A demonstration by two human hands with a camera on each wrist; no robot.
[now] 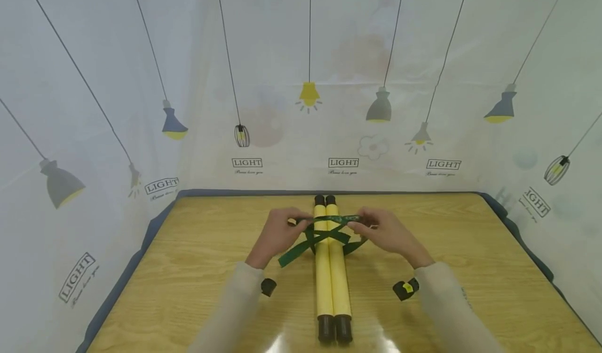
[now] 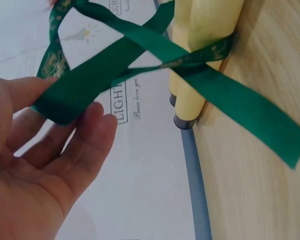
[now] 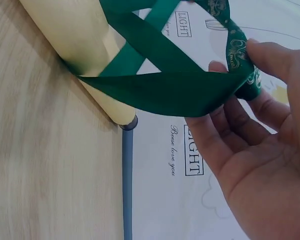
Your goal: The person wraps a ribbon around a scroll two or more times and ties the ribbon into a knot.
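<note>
Two pale yellow tubes with dark end caps (image 1: 324,285) lie side by side on the table, pointing away from me. A green ribbon (image 1: 329,234) with gold print on one face loops round them toward their far end. My left hand (image 1: 284,231) pinches one loop of it between thumb and fingers; in the left wrist view a loose ribbon tail (image 2: 255,112) hangs to the right. On the other side my right hand (image 1: 383,230) pinches a second loop, and the right wrist view shows this ribbon loop (image 3: 175,92) bending over the fingers. Ribbon crosses itself between both hands, above the tubes.
The wooden table (image 1: 197,290) has a dark blue edge (image 1: 263,191) along its back. Behind it hangs a white sheet (image 1: 282,39) printed with lamps. Black wrist straps (image 1: 405,289) show beside both sleeves.
</note>
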